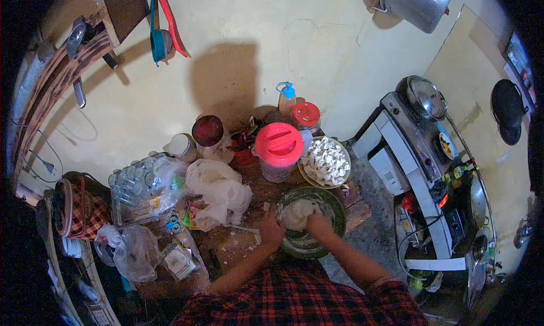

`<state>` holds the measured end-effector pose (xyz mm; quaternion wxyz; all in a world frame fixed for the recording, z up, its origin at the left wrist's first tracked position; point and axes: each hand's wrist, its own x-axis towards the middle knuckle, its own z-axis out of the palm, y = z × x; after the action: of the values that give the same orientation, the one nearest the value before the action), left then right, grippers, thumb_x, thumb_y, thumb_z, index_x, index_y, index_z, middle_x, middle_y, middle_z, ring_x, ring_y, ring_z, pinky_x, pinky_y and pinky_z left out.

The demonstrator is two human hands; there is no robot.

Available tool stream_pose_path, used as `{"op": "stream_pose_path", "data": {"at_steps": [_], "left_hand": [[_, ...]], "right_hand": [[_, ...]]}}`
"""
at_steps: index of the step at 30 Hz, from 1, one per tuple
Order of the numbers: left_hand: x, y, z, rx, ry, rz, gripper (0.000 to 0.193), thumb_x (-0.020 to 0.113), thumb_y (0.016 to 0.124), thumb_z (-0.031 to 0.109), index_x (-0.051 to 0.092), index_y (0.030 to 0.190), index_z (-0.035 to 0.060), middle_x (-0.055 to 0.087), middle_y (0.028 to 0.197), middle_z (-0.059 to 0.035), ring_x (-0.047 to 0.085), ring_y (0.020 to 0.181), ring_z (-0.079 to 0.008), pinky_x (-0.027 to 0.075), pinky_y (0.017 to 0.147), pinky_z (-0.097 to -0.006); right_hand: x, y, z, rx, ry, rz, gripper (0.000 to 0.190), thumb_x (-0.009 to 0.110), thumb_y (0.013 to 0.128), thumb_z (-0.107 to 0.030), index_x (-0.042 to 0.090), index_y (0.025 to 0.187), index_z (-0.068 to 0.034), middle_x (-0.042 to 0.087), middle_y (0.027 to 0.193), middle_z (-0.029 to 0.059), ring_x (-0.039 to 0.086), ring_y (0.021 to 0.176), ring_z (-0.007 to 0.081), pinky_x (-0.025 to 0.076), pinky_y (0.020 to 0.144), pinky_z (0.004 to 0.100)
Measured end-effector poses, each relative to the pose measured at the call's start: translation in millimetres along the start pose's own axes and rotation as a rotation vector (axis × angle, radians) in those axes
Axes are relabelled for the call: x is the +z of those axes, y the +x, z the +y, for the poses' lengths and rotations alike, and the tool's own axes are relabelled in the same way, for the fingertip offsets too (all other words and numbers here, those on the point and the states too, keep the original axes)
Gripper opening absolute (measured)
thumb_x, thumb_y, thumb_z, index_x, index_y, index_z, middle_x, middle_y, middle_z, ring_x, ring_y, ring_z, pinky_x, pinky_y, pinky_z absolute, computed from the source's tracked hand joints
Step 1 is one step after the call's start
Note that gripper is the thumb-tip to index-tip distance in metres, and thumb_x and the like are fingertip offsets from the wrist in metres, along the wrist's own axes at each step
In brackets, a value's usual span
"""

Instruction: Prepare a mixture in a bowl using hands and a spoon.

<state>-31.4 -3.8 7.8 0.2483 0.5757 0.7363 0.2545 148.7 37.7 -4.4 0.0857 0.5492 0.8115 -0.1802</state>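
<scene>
A green basin (312, 249) stands at the near edge of the wooden table, with a pale lump of dough (297, 213) inside and floury smears on its wall. My left hand (272, 229) is at the basin's left rim; its fingers are too blurred to tell whether they grip it. Pressed against the right side of the dough is my right hand (318, 225), its fingertips partly hidden. Behind the basin stands a clear plastic pitcher with a red lid (279, 144). A bowl (349, 164) of white, folded pieces sits to the pitcher's right.
White plastic bags (219, 190), a tray of glass jars (131, 183), blue scissors (173, 224) and a clear bag (136, 253) lie on the left. Jars and a bottle with a blue cap (287, 94) stand by the wall. A gas stove (410, 132) is at right.
</scene>
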Motion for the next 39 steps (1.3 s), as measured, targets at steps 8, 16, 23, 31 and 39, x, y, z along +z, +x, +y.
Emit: {"op": "stream_pose_path", "data": {"at_steps": [8, 16, 23, 31, 39], "left_hand": [[3, 0, -16, -0.028, -0.021, -0.005, 0.060, 0.049, 0.074, 0.014, 0.026, 0.130, 0.0104, 0.038, 0.119, -0.0255, 0.044, 0.102, -0.0396, 0.040, 0.082, -0.0461], [0, 2, -19, 0.077, 0.062, 0.050, 0.057, 0.050, 0.073, 0.013, 0.031, 0.126, 0.0018, 0.043, 0.113, -0.0271, 0.050, 0.093, -0.0394, 0.043, 0.076, -0.0442], [7, 4, -13, 0.119, 0.077, 0.140, 0.053, 0.050, 0.074, 0.013, 0.034, 0.124, 0.0006, 0.044, 0.111, -0.0264, 0.052, 0.090, -0.0382, 0.044, 0.074, -0.0437], [-4, 0, -15, 0.053, 0.000, -0.017, 0.055, 0.048, 0.075, 0.012, 0.031, 0.126, 0.0026, 0.042, 0.114, -0.0253, 0.049, 0.094, -0.0397, 0.041, 0.079, -0.0435], [-12, -1, 9, -0.036, 0.064, -0.044, 0.054, 0.048, 0.076, 0.012, 0.031, 0.127, 0.0037, 0.039, 0.118, -0.0255, 0.048, 0.096, -0.0382, 0.041, 0.081, -0.0438]], "right_hand": [[-50, 6, 36, -0.105, -0.069, -0.441, 0.021, 0.051, 0.071, -0.020, 0.061, 0.076, -0.002, 0.059, 0.080, 0.0214, 0.059, 0.074, 0.0317, 0.046, 0.064, 0.0445], [-32, -19, -3, -0.432, -0.089, -0.531, 0.022, 0.053, 0.072, -0.019, 0.062, 0.081, -0.001, 0.059, 0.087, 0.0196, 0.058, 0.078, 0.0319, 0.045, 0.070, 0.0428], [-19, 10, -10, 0.122, 0.060, -0.188, 0.022, 0.055, 0.068, -0.018, 0.063, 0.075, 0.000, 0.060, 0.078, 0.0174, 0.059, 0.074, 0.0309, 0.046, 0.067, 0.0414], [-73, 21, 38, -0.268, -0.347, -0.460, 0.019, 0.054, 0.068, -0.015, 0.061, 0.080, -0.002, 0.060, 0.080, 0.0179, 0.059, 0.074, 0.0318, 0.046, 0.066, 0.0412], [32, 14, 77, -0.631, -0.362, -0.646, 0.033, 0.046, 0.078, -0.030, 0.060, 0.082, 0.000, 0.059, 0.079, 0.0201, 0.058, 0.077, 0.0300, 0.046, 0.063, 0.0410]]}}
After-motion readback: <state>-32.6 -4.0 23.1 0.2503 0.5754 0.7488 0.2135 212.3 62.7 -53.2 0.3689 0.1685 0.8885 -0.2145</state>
